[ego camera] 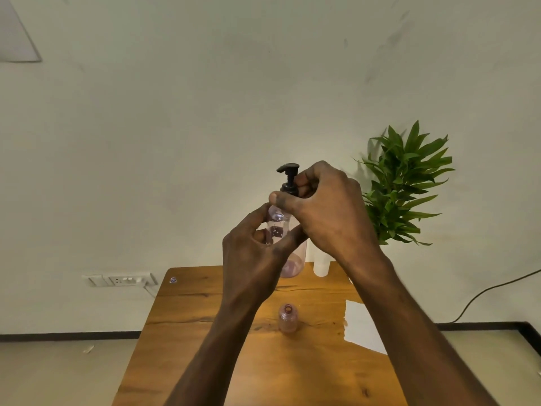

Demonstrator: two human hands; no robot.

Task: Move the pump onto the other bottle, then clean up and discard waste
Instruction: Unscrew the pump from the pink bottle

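I hold a clear pinkish bottle (288, 253) up in the air above the wooden table (205, 347). My left hand (251, 256) wraps around the bottle's body. A black pump (289, 177) sits on its neck, and my right hand (328, 206) grips the pump's collar from the right. A second, smaller pinkish bottle (287, 317) stands upright on the table below, its neck open with no cap.
A white paper sheet (363, 329) lies on the table's right side. A small white container (321, 266) stands at the far edge, next to a green plant (407, 186). A small sticker-like item (173, 280) lies at the far left corner. A wall socket (123, 279) is on the left.
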